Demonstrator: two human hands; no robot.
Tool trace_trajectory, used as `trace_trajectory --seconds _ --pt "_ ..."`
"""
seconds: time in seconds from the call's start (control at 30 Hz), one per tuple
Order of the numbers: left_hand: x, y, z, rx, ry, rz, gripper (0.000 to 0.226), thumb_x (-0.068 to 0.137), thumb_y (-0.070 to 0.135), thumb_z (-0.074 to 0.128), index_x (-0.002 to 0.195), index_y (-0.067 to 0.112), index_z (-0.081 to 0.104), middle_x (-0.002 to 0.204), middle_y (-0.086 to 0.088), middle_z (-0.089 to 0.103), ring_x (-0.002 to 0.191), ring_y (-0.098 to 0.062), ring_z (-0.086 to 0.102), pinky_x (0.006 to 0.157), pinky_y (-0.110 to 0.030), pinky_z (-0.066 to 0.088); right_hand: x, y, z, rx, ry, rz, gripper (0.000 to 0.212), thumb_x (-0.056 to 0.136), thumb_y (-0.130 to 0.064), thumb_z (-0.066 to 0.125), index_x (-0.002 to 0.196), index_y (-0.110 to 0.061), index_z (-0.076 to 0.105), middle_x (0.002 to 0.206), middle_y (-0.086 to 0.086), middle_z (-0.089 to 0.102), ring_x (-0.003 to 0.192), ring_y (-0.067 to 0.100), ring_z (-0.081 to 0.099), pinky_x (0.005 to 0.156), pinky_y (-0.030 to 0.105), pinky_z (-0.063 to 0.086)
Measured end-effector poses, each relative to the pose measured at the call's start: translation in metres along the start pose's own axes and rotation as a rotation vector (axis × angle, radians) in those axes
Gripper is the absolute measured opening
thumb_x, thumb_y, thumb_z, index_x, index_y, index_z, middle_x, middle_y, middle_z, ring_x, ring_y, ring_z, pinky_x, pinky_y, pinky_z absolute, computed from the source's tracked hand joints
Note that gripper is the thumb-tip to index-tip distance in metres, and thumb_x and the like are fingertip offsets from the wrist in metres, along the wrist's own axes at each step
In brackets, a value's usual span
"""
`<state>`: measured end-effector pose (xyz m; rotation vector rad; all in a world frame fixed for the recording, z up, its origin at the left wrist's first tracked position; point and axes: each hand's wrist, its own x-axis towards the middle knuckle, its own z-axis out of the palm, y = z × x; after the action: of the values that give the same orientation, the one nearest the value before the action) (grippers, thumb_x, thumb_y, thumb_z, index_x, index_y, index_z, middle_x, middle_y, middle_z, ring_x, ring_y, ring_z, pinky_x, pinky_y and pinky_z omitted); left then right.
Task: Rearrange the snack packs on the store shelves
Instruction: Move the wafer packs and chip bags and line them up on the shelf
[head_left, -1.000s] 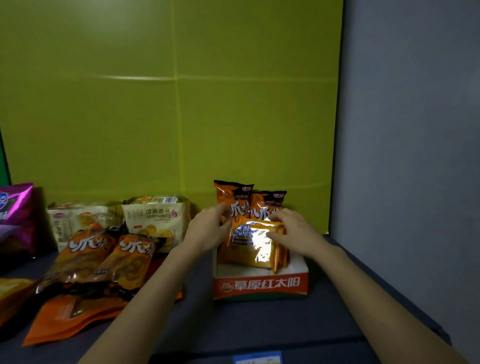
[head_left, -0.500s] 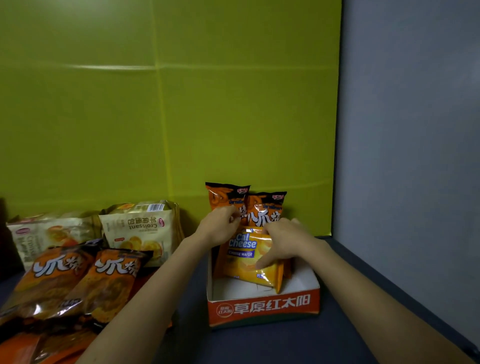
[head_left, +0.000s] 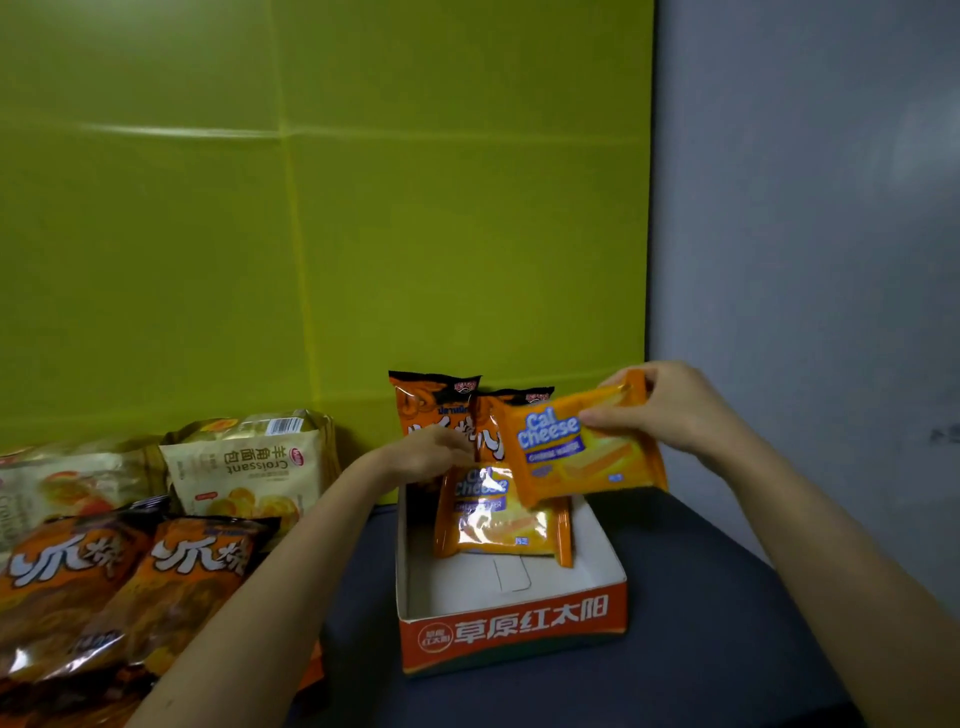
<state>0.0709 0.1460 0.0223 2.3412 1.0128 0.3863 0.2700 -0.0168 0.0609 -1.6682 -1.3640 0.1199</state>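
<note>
My right hand (head_left: 670, 410) holds an orange Cal Cheese wafer pack (head_left: 582, 452) by its upper right edge, lifted above the open orange-and-white cardboard tray (head_left: 511, 631). A second Cal Cheese pack (head_left: 498, 514) stands in the back of the tray. My left hand (head_left: 431, 457) touches the top left of that pack and the orange-and-black snack bags (head_left: 431, 405) standing behind it; whether it grips one I cannot tell.
Left of the tray lie several orange-and-black snack bags (head_left: 197, 582) and cream croissant packs (head_left: 244, 467) on the dark shelf (head_left: 675, 597). A yellow-green back panel (head_left: 322, 234) and a grey side wall (head_left: 805, 260) close in the shelf.
My right hand has lifted one Cal Cheese pack up and to the right, out of the tray. A second such pack now shows behind where it stood. The camera has moved closer.
</note>
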Motion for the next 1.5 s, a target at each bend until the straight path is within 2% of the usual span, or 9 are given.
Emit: trace_trajectory --seconds 0.13,0.27,0.37,0.5,0.67,0.83,1.0,1.4,1.5 --pt "-0.003 0.0 0.006 0.232 -0.02 0.101 0.044 0.076 0.019 0.072 0.117 0.007 0.061 0.113 -0.006 0.062 0.093 -0.01 0.053 0.074 -0.013 0.041 -0.005 0.019 -0.016 0.299 0.079 0.07 0.031 0.07 -0.025 0.078 0.095 -0.012 0.067 0.088 0.006 0.07 0.075 0.012 0.066 0.064 0.022 0.051" --pt "-0.007 0.003 0.013 0.239 0.053 0.102 0.051 0.064 0.022 0.082 0.109 0.008 0.062 0.103 -0.004 0.061 0.087 -0.012 0.053 0.066 -0.015 0.041 -0.014 0.033 -0.017 0.475 0.173 0.113 0.017 0.073 -0.019 0.076 0.08 -0.017 0.061 0.082 0.004 0.068 0.055 0.002 0.067 0.053 0.017 0.055" --pt "-0.013 0.004 0.011 0.114 0.053 0.091 0.046 0.06 0.014 0.084 0.095 0.013 0.054 0.097 0.0 0.059 0.086 -0.014 0.056 0.063 -0.015 0.046 -0.02 0.038 -0.016 0.582 0.2 0.166 0.024 0.074 -0.023 0.075 0.093 -0.013 0.063 0.094 0.013 0.071 0.068 0.017 0.07 0.066 0.034 0.06" --pt "-0.028 0.001 0.014 -0.131 0.11 0.091 0.036 0.06 0.006 0.083 0.08 0.016 0.055 0.095 -0.005 0.066 0.087 -0.019 0.065 0.071 -0.023 0.056 -0.032 0.034 -0.011 0.735 0.196 0.178 0.01 0.083 -0.023 0.066 0.088 -0.018 0.059 0.084 0.005 0.068 0.049 0.006 0.068 0.042 0.021 0.054" --pt "-0.051 0.005 0.007 -0.466 0.393 0.067 0.044 0.057 0.012 0.085 0.091 -0.005 0.064 0.088 -0.014 0.07 0.078 -0.023 0.064 0.075 -0.041 0.057 -0.04 0.021 -0.008 0.857 0.189 0.154 0.025 0.083 -0.026 0.065 0.103 -0.013 0.06 0.088 0.004 0.069 0.054 0.006 0.07 0.047 0.025 0.057" --pt "-0.082 0.015 -0.013 -0.751 0.773 0.167 0.008 0.079 0.014 0.07 0.08 0.015 0.062 0.079 -0.003 0.065 0.069 -0.017 0.059 0.059 -0.029 0.049 -0.042 0.0 0.003 0.993 0.106 0.144 0.012 0.084 -0.028 0.064 0.093 -0.02 0.063 0.074 -0.002 0.075 0.059 0.011 0.072 0.055 0.033 0.06" --pt "-0.131 -0.001 -0.039 -0.837 1.091 0.139 0.014 0.087 0.023 0.061 0.097 0.013 0.058 0.089 -0.006 0.064 0.084 -0.022 0.06 0.077 -0.043 0.052 -0.05 -0.032 0.039 1.186 -0.04 0.136 0.005 0.086 -0.021 0.061 0.089 -0.018 0.063 0.066 -0.003 0.075 0.057 0.012 0.071 0.049 0.031 0.059" --pt "-0.34 -0.095 -0.076 -0.583 1.321 -0.08 0.007 0.086 0.023 0.062 0.08 0.02 0.059 0.081 -0.002 0.065 0.075 -0.016 0.062 0.066 -0.034 0.053 -0.103 -0.155 0.168 1.287 -0.401 0.18 0.019 0.084 -0.017 0.064 0.102 -0.011 0.063 0.064 -0.001 0.075 0.055 0.014 0.071 0.047 0.034 0.058" --pt "-0.4 -0.12 -0.09 -0.576 1.345 -0.146 0.012 0.085 0.023 0.063 0.091 0.013 0.061 0.091 -0.011 0.067 0.087 -0.027 0.063 0.079 -0.051 0.053 -0.123 -0.195 0.206 1.292 -0.472 0.187 0.017 0.084 -0.018 0.065 0.097 -0.009 0.067 0.066 0.001 0.075 0.057 0.015 0.072 0.056 0.037 0.06"
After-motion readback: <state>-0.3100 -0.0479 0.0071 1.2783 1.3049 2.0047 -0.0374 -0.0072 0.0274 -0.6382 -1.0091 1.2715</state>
